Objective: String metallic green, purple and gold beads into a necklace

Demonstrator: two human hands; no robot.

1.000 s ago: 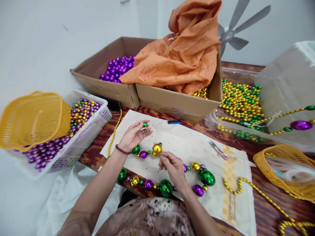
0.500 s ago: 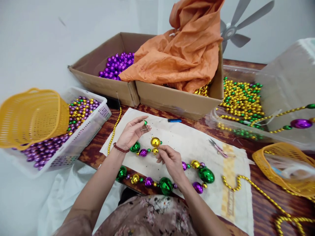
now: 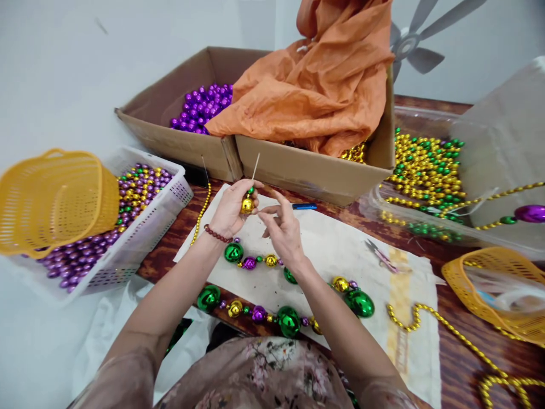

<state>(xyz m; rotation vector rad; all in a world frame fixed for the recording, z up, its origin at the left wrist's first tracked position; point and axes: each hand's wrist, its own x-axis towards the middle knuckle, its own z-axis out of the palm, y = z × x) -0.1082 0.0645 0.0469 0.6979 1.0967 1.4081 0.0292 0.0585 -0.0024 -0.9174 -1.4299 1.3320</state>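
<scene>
My left hand [image 3: 233, 207] is closed around a large gold bead [image 3: 247, 205], with a small green bead [image 3: 251, 191] just above it. From the green bead a thin pale cord end [image 3: 256, 166] sticks straight up. Close beside it, my right hand [image 3: 281, 232] has thumb and fingertips pinched near the gold bead, seemingly on a thin thread. Below both hands a string of green, purple and gold beads [image 3: 250, 262] lies on the white cloth [image 3: 336, 238]. My right forearm hides part of the bead necklace [image 3: 288, 321] along the front edge.
At the back stands a cardboard box [image 3: 315, 173] with purple beads and an orange cloth [image 3: 315, 102]. A white basket [image 3: 170, 196] of mixed beads is at left, a clear bin [image 3: 426, 227] at right. A blue pen [image 3: 304, 207] and small snips [image 3: 381, 257] lie on the cloth.
The large gold bead has risen from below my left hand into its fingers, close under the green bead. My right hand has moved up beside it. The cord end now points upward.
</scene>
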